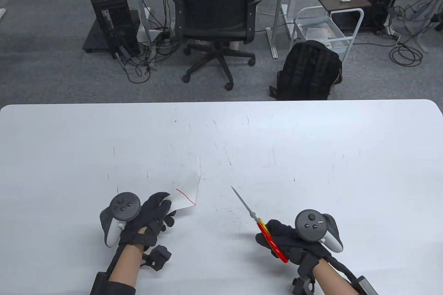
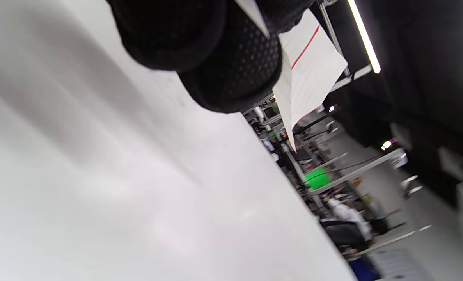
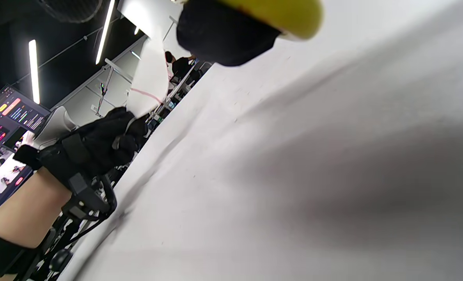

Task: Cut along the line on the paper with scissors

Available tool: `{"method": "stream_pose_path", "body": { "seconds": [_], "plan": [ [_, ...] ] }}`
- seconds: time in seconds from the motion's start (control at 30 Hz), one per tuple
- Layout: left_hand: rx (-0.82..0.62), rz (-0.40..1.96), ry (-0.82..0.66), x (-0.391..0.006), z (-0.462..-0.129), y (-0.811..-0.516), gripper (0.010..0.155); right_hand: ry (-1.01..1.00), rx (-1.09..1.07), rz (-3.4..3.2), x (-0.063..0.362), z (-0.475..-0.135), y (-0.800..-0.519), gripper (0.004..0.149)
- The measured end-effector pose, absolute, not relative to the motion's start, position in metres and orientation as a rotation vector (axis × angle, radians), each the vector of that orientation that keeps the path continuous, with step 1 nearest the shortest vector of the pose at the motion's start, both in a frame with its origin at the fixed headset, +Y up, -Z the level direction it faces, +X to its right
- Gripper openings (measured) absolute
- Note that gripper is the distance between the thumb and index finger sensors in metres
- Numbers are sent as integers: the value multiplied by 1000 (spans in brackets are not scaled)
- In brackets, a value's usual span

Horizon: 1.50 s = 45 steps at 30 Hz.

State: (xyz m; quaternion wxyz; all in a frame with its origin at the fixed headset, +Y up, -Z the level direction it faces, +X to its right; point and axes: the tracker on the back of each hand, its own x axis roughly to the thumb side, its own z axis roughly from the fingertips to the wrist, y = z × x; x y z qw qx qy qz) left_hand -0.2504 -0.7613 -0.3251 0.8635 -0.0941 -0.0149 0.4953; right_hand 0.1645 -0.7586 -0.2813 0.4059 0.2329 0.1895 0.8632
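Note:
My left hand [image 1: 152, 213] grips a small white lined paper [image 1: 187, 191] by its near edge and holds it up above the white table [image 1: 311, 156]. A curved red line [image 1: 186, 197] runs across the paper, which also shows in the left wrist view [image 2: 309, 74] and in the right wrist view [image 3: 149, 78]. My right hand [image 1: 280, 239] holds red and yellow handled scissors [image 1: 258, 220] by the handles. The blades are closed and point up-left toward the paper, a short gap away from it.
Beyond the table's far edge stand a black office chair [image 1: 216, 15], a black backpack [image 1: 308, 70], a computer tower [image 1: 109, 11] and a white trolley [image 1: 328, 28]. The table surface bears faint pen marks.

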Motion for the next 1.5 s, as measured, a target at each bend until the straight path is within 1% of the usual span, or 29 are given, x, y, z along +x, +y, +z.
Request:
{"method": "stream_pose_path", "body": {
  "seconds": [0.07, 0.13, 0.27, 0.37, 0.43, 0.63, 0.77, 0.87, 1.0, 1.13, 1.5],
  "plan": [
    [-199, 1154, -83, -246, -325, -763, 40, 607, 609, 2149, 161, -280, -761, 68],
    [-227, 1173, -123, -241, -325, -763, 40, 729, 663, 2123, 157, -278, -765, 68],
    [-241, 1155, -209, -228, -323, -762, 41, 773, 730, 2138, 150, -276, -767, 68],
    [-268, 1175, -253, -220, -321, -761, 41, 771, 729, 2147, 148, -274, -768, 68],
    [-272, 1154, -229, -216, -319, -761, 42, 763, 729, 2164, 148, -274, -768, 68],
    [-300, 1162, -273, -210, -318, -762, 42, 778, 724, 2150, 148, -274, -768, 68],
    [-244, 1110, -219, -212, -318, -760, 42, 776, 702, 2178, 148, -275, -768, 68],
    [-232, 1171, -185, -214, -319, -764, 42, 776, 651, 2208, 153, -278, -772, 68],
    [-231, 1164, -201, -214, -319, -765, 42, 803, 641, 2130, 153, -278, -775, 68],
    [-264, 1191, -245, -211, -318, -765, 42, 815, 656, 2058, 150, -277, -775, 68],
    [-301, 1190, -309, -200, -316, -764, 42, 809, 693, 2039, 149, -277, -776, 68]
  ]
}}
